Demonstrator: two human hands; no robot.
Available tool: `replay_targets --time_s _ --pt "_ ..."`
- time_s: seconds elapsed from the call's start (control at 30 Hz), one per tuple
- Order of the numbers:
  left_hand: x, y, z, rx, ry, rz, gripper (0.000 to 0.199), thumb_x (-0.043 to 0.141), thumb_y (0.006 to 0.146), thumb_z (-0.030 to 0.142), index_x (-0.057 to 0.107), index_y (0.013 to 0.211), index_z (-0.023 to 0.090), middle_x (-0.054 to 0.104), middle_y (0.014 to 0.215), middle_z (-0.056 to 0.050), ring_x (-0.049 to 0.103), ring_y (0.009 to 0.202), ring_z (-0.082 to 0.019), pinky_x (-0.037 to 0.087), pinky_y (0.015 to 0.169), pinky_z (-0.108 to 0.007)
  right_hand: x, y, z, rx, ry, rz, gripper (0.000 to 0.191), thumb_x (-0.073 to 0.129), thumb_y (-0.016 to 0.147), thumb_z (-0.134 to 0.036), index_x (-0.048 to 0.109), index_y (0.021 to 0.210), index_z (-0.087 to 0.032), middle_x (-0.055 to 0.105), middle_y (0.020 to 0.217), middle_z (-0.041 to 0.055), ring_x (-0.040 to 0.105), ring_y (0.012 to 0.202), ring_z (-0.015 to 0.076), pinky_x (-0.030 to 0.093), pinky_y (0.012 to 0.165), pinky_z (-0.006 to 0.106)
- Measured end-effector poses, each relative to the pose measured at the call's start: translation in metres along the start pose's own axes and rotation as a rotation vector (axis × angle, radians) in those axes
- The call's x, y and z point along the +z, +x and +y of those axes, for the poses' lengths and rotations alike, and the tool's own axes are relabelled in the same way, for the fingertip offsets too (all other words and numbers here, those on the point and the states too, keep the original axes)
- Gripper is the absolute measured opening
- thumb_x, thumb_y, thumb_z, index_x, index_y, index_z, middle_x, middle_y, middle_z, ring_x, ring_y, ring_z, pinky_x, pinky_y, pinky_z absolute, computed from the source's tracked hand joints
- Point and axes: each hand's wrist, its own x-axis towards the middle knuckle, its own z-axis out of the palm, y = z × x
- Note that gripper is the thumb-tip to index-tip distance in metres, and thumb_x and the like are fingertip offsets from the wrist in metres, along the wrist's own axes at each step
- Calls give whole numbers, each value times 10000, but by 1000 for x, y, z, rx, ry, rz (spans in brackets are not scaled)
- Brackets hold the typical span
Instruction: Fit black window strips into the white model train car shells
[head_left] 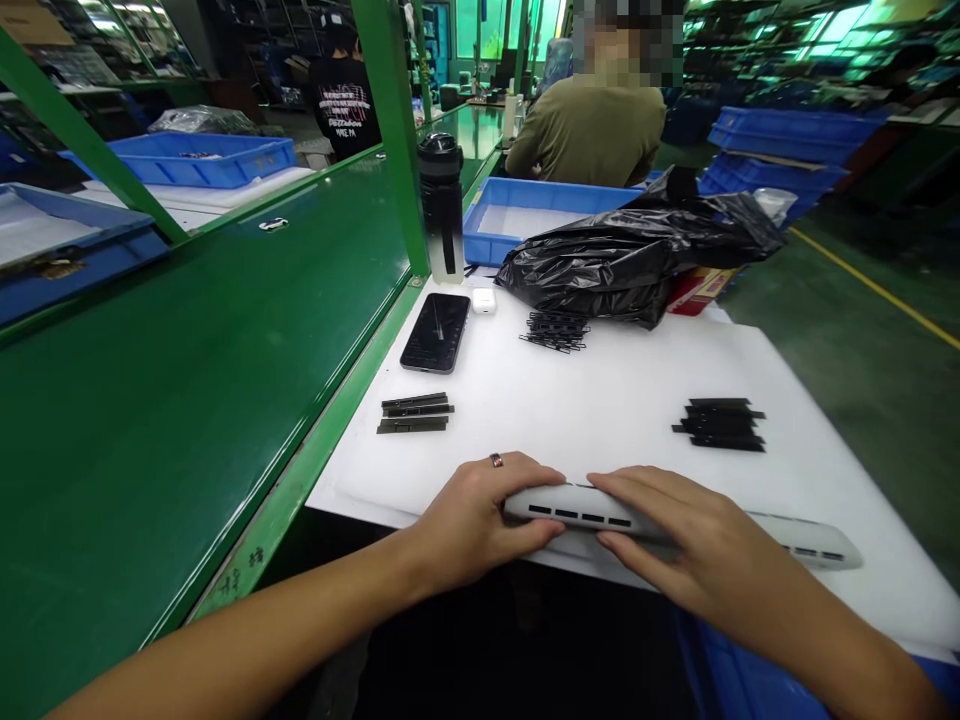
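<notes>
A long pale grey plastic bar point(592, 507) with rows of black rectangular slots lies across the near edge of a white plastic work board point(600, 400). My left hand point(476, 520), with a ring on one finger, grips its left end. My right hand point(694, 535) lies over the middle, fingers wrapped across it, and the bar's far end point(817, 545) sticks out to the right. Black slotted strips lie on the board in two groups: a stack point(720, 425) right of my hands and a smaller one point(414, 412) to the left. A tangled pile of thin black pieces point(555, 330) sits farther back.
On the board's far side are a smartphone point(435, 332), a white earbud case point(484, 300), and a black plastic bag point(637, 260). A water bottle point(442, 210) and blue crate point(510, 225) stand behind. A green conveyor point(187, 380) runs left; a co-worker point(589, 135) sits beyond.
</notes>
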Motion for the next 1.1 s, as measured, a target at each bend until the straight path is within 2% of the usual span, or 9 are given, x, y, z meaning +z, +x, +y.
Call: replay_targets --time_s 0.23,0.5,0.6,0.7,0.8,0.87,0.97,1.03,1.1 --pt "0 -1 -2 29 59 8 370 734 828 261 660 1186 203 698 1138 -49 641 1039 -193 475 926 -284 -3 3 1 -34 -48 10 272 549 947 -349 619 1153 -186 695 999 91 660 872 242 544 743 392" --pt "3 -3 -7 90 -14 11 371 720 844 233 646 1206 205 679 1149 -55 628 1071 -193 479 953 -289 -3 -3 3 -47 -33 25 318 585 944 -333 565 1243 -225 678 1123 68 653 980 221 554 810 352" --pt "-2 -2 -5 -3 -62 86 458 738 825 286 594 1254 213 645 1197 -76 623 1073 -226 487 948 -329 -1 0 5 -121 -102 195 350 628 921 -273 555 1253 -187 665 1143 97 636 1024 244 534 882 392" --pt "-7 1 -2 -196 -231 96 450 619 911 408 531 1309 219 651 1156 -91 675 937 -224 538 827 -344 6 5 5 -145 -175 346 370 669 882 -188 561 1235 -163 648 1124 121 619 1029 265 514 907 436" --pt "-9 5 -2 -300 -355 43 427 560 939 433 527 1301 210 675 1017 -69 686 761 -189 547 701 -312 15 6 2 -131 -182 381 335 678 872 -166 576 1191 -171 636 1079 119 615 990 264 516 873 445" --pt "-9 7 -3 -289 -330 45 388 604 909 381 570 1253 205 671 967 -53 655 715 -165 519 650 -274 14 3 2 -108 -118 363 338 705 867 -257 583 1174 -187 626 1095 117 612 1008 268 517 881 446" --pt "-10 7 -3 -265 -242 62 317 625 875 297 628 1179 210 631 840 -17 550 633 -125 432 561 -227 -4 -1 19 11 -5 298 393 667 883 -441 588 1202 -226 619 1194 113 610 1088 273 527 890 409" --pt "-11 7 -2 -269 -201 55 308 621 862 264 636 1167 221 565 740 15 460 572 -103 366 513 -213 -24 -2 48 204 -16 305 353 589 929 -456 602 1221 -258 635 1233 90 628 1086 246 539 807 341" --pt "-11 6 -1 -276 -179 40 297 614 857 248 639 1152 230 498 672 38 400 541 -93 323 492 -209 -42 -3 91 447 -123 324 371 580 928 -480 626 1237 -280 644 1270 73 655 1017 216 510 655 290"
